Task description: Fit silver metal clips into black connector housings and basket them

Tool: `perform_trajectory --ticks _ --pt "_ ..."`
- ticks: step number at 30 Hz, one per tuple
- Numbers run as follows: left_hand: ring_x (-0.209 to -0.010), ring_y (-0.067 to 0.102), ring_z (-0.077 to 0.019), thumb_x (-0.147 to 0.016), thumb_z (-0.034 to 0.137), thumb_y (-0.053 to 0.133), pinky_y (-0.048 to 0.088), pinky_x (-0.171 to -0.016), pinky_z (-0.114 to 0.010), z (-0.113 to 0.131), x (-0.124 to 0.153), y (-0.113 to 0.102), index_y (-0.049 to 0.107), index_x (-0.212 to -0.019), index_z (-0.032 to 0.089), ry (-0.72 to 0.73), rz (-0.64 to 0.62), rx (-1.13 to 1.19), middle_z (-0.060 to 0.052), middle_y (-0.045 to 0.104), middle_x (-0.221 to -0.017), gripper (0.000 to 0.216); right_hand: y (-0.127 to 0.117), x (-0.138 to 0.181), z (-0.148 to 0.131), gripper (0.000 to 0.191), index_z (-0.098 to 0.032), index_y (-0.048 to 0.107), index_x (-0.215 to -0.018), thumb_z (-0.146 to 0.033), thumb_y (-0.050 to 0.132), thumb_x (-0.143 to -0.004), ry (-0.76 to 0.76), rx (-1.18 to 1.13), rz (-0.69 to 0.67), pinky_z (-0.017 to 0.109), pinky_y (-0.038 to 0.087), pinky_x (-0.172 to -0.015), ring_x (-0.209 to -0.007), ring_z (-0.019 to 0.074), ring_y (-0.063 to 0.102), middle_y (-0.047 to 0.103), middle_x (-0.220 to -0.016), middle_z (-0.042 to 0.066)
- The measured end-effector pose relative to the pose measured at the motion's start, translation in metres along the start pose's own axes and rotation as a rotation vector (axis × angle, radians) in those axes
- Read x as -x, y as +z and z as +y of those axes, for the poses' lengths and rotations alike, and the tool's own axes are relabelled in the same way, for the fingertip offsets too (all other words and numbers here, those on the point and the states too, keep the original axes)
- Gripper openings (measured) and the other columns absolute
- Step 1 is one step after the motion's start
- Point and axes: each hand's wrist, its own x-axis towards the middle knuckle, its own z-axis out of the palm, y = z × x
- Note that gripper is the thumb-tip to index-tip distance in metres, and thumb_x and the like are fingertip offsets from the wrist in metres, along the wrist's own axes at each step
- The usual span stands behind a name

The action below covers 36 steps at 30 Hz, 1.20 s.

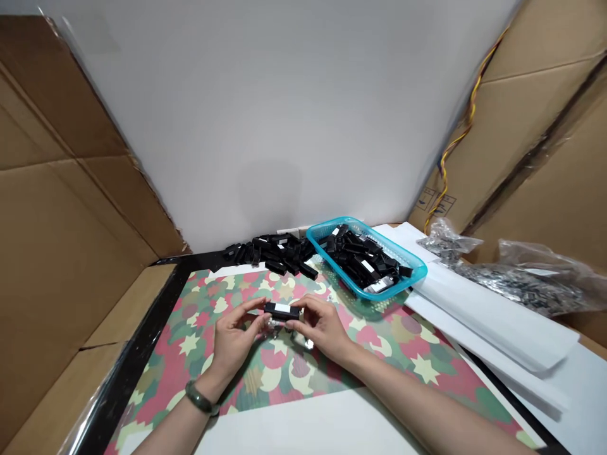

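Both of my hands hold one small black rectangular part (pixel 282 309) with a white label, just above the patterned mat (pixel 379 354). My left hand (pixel 233 341) pinches its left end with the fingers closed. At the other end, my right hand (pixel 321 328) grips it between thumb and fingertips. A small shiny metal piece (pixel 274 325) shows just under the part, between my hands. A dark band sits on my left wrist (pixel 202 399).
A pile of black parts (pixel 275 251) lies at the back of the mat. A teal basket (pixel 416 270) with more black parts stands to its right. White sheets (pixel 484 319) and clear bags of small metal pieces (pixel 521 284) lie at right. Cardboard walls enclose both sides.
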Motion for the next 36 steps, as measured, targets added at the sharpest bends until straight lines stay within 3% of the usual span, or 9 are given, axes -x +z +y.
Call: perform_trajectory --ticks 4,7,14,18,20,23,26,29,36 --pt "-0.073 0.074 -0.0213 -0.075 0.044 0.075 0.064 -0.062 -0.031 -0.004 -0.001 -0.001 0.072 -0.109 0.019 -0.012 0.012 0.047 -0.009 0.075 -0.108 0.042 -0.001 -0.004 0.001 0.031 -0.018 0.068 -0.085 -0.045 0.077 -0.073 0.101 -0.143 -0.108 0.025 0.035 -0.050 -0.051 0.0117 0.046 0.053 -0.060 -0.003" --pt "-0.075 0.074 -0.0208 -0.080 0.047 0.071 0.063 -0.063 -0.030 -0.004 -0.002 -0.001 0.071 -0.111 0.018 -0.002 0.032 0.049 -0.011 0.074 -0.110 0.043 -0.008 -0.011 -0.004 0.034 -0.017 0.069 -0.083 -0.046 0.079 -0.069 0.117 -0.186 -0.058 0.025 0.034 -0.048 -0.049 0.0114 0.045 0.052 -0.057 -0.003" --pt "-0.072 0.074 -0.0211 -0.077 0.049 0.073 0.062 -0.064 -0.031 -0.001 -0.004 -0.002 0.074 -0.103 0.016 -0.012 0.019 0.014 -0.010 0.077 -0.093 0.043 -0.080 -0.041 -0.035 0.026 -0.016 0.072 -0.092 -0.039 0.070 -0.079 -0.130 0.332 0.604 0.030 0.043 -0.061 -0.061 0.0164 0.054 0.063 -0.071 0.003" --pt "-0.074 0.074 -0.0216 -0.078 0.049 0.071 0.062 -0.064 -0.031 -0.005 -0.005 -0.002 0.075 -0.102 0.017 0.037 -0.011 -0.042 -0.009 0.077 -0.092 0.040 -0.132 -0.061 -0.043 0.022 -0.015 0.075 -0.093 -0.032 0.069 -0.079 0.006 0.749 0.761 0.035 0.045 -0.074 -0.077 0.0238 0.062 0.070 -0.078 0.007" --pt "-0.073 0.074 -0.0217 -0.079 0.047 0.070 0.062 -0.064 -0.031 -0.006 -0.005 -0.003 0.075 -0.100 0.017 0.080 -0.017 -0.080 -0.009 0.078 -0.089 0.038 -0.144 -0.067 -0.046 0.030 -0.015 0.074 -0.101 -0.034 0.072 -0.078 0.115 0.868 0.723 0.036 0.045 -0.077 -0.083 0.0270 0.064 0.072 -0.080 0.008" --pt "-0.071 0.073 -0.0220 -0.079 0.046 0.068 0.061 -0.063 -0.031 -0.009 -0.007 -0.003 0.076 -0.098 0.017 0.141 -0.023 -0.130 -0.009 0.078 -0.086 0.036 -0.136 -0.066 -0.050 0.032 -0.013 0.070 -0.109 -0.033 0.066 -0.084 0.004 0.932 0.604 0.034 0.046 -0.078 -0.083 0.0247 0.065 0.072 -0.084 0.008" --pt "-0.066 0.072 -0.0212 -0.080 0.045 0.066 0.059 -0.057 -0.030 -0.013 -0.010 -0.005 0.076 -0.099 0.017 0.170 -0.024 -0.154 -0.009 0.078 -0.083 0.035 -0.101 -0.058 -0.047 0.023 -0.015 0.070 -0.105 -0.027 0.059 -0.090 -0.111 0.942 0.285 0.028 0.046 -0.078 -0.083 0.0198 0.066 0.072 -0.089 0.008" --pt "-0.059 0.069 -0.0184 -0.081 0.043 0.065 0.056 -0.053 -0.028 -0.017 -0.013 -0.005 0.076 -0.099 0.016 0.177 -0.035 -0.169 -0.008 0.077 -0.080 0.034 -0.061 -0.056 -0.034 0.019 -0.015 0.071 -0.096 -0.021 0.053 -0.092 0.065 1.056 -0.031 0.027 0.044 -0.079 -0.093 0.0219 0.066 0.071 -0.102 0.012" --pt "-0.057 0.068 -0.0175 -0.084 0.042 0.063 0.056 -0.052 -0.028 -0.015 -0.013 -0.004 0.075 -0.099 0.014 0.181 -0.070 -0.132 -0.007 0.075 -0.071 0.034 -0.024 -0.076 -0.003 0.021 -0.009 0.072 -0.088 -0.004 0.052 -0.083 0.219 0.965 -0.026 0.031 0.046 -0.081 -0.100 0.0297 0.067 0.071 -0.104 0.021"
